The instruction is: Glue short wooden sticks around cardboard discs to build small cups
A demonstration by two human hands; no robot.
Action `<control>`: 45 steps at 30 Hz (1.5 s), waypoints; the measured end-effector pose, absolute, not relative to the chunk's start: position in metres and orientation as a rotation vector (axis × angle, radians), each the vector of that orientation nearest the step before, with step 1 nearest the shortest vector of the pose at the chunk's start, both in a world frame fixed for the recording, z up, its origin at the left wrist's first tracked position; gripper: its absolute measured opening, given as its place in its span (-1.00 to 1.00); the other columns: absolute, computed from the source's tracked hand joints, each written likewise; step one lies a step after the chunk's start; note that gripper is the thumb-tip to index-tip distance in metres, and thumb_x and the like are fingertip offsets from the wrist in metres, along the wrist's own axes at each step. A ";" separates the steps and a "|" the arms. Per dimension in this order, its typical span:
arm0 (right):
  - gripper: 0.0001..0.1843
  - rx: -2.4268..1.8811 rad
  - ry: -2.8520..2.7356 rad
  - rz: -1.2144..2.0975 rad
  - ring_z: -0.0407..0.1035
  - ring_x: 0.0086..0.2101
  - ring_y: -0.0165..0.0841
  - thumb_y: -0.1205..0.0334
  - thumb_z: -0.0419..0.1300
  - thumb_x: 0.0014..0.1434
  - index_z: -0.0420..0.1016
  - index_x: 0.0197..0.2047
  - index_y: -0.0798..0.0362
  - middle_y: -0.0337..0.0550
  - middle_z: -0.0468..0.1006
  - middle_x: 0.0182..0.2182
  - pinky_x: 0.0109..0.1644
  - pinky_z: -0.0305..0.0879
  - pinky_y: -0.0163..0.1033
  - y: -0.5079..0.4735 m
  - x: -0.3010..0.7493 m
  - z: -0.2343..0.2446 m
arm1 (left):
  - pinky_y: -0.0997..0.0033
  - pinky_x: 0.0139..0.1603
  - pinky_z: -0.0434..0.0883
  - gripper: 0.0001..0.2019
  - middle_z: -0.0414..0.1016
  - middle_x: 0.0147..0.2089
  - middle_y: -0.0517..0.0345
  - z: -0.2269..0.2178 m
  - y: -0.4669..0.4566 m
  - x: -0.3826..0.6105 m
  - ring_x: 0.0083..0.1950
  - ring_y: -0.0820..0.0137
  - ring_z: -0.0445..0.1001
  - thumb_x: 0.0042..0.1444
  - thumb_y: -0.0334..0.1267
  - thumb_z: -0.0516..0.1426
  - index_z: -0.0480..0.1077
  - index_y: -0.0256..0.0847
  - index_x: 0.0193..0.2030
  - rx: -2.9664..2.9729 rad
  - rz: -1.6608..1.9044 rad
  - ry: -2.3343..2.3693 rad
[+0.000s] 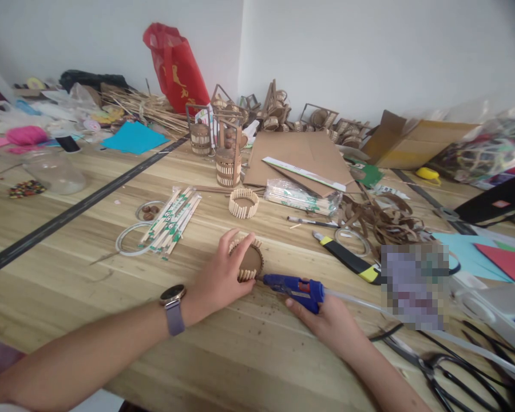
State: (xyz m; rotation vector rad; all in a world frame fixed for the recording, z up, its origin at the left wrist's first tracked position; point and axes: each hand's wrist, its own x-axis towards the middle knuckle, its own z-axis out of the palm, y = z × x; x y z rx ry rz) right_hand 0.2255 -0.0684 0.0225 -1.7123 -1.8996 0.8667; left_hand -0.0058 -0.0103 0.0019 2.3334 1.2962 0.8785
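Observation:
My left hand, with a watch at its wrist, grips a small round cardboard basket edged with short wooden sticks. Its fingers reach over the far left side, and the thumb lies along the near side. In my right hand is a blue hot glue gun, its nozzle at the basket's lower right edge. A long clear glue stick trails from the gun's back. Just beyond stands a second stick-edged ring. Whether glue is coming out is too small to tell.
Wrapped stick packs and tape rolls lie left. A utility knife, brown strips and black scissors are on the right. Finished little buckets, cardboard and a red bag stand behind.

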 end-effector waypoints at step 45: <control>-0.73 -1.971 -2.547 -0.134 0.49 -0.12 -0.23 0.33 0.02 0.29 0.56 -0.12 0.07 -0.01 0.64 -0.16 -0.13 0.31 -0.28 0.028 0.259 0.070 | -0.13 0.27 0.29 -0.14 -0.07 0.34 -0.16 0.003 -0.010 -0.005 0.37 -0.05 0.10 -0.05 -0.38 0.28 -0.04 -0.05 0.36 2.357 0.838 1.287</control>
